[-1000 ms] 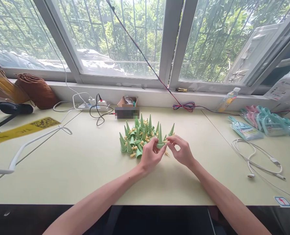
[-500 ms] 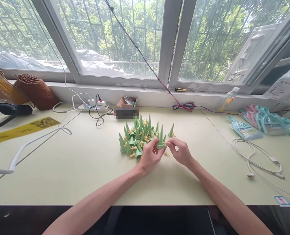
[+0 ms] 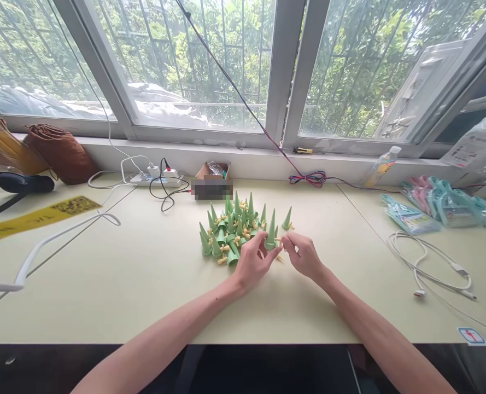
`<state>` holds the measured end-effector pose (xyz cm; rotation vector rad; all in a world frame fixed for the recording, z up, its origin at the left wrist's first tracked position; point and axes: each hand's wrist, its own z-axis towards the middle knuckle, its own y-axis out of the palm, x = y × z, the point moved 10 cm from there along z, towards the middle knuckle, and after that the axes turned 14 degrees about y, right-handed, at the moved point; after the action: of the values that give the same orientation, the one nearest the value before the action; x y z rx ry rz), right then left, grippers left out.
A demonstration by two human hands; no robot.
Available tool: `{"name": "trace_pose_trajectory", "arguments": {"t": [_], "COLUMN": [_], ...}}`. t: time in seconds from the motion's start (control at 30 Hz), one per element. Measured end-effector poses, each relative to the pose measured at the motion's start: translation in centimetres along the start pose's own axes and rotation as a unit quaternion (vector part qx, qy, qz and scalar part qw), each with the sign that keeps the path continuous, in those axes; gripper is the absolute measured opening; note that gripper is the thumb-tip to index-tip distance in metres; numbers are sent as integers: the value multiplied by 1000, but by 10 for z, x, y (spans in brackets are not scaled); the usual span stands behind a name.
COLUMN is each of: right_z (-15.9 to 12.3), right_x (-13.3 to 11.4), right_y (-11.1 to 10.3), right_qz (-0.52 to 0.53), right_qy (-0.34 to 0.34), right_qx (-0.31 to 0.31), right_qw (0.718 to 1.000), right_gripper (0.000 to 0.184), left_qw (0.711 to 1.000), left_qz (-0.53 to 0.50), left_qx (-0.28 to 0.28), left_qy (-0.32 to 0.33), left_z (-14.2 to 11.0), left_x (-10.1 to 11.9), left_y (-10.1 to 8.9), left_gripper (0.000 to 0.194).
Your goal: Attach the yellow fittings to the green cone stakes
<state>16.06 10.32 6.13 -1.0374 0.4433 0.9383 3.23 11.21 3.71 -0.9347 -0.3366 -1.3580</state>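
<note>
Many pale green, tapered plastic spikes lie heaped on the cream worktop, some upright on their collars and others tipped over, with small yellow plastic fittings among them. The heap sits just beside our left hand, probably so that a spike is within short reach.

To its right, that hand's thumb and fingers are closed around the collar of one green plastic spike, held point up; we judge that gripping low steadies it and leaves its side open to the other hand. A slim yellow plastic piece spans the small gap from the spike's side to our right hand, whose thumb and forefinger pinch its outer end, likely for fine control. Whether it is seated in the spike, we cannot tell.

Beyond the fingers, a lone green spike stands upright, apart from the heap.

Our hands are near each other but not clasped. The left forearm slants in from the lower left, fingers curled inward; the right slants in from the lower right, wrist low, its other fingers loosely folded.
</note>
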Motion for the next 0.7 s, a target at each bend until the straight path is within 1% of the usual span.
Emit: {"name": "trace_pose_trajectory", "arguments": {"t": [0.13, 0.27, 0.33, 0.43, 0.47, 0.53, 0.57, 0.7], "right_z": [1, 2, 2, 0, 0, -1, -2, -3], "right_x": [2, 2, 0, -5, -7, -10, -11, -12], "right_y": [-3, -4, -5, -6, -5, -6, -6, -6], "right_qz": [3, 7, 13, 44, 56, 73, 76, 71], "right_qy": [4, 5, 3, -2, -6, -16, -21, -45], "right_qx": [16, 16, 14, 4, 0, -4, -1, 14], "right_qw": [1000, 1000, 1000, 999, 998, 997, 997, 996], "right_gripper": [40, 38, 33, 15, 14, 19, 19, 11], "left_qw": [1000, 999, 998, 995, 994, 992, 991, 989], "left_qz": [-15, -37, -55, -82, -90, -105, -111, -122], "left_qx": [-18, -10, -6, 9, 15, 28, 33, 41], "left_qy": [-10, -20, -29, -49, -57, -68, -71, -70], "left_z": [0, 1, 1, 1, 1, 1, 1, 1], "left_x": [0, -1, -1, -1, -1, -1, -1, -1], "left_y": [3, 2, 2, 0, -1, -2, -3, -3], "left_gripper": [28, 26, 26, 27, 27, 28, 28, 28]}}
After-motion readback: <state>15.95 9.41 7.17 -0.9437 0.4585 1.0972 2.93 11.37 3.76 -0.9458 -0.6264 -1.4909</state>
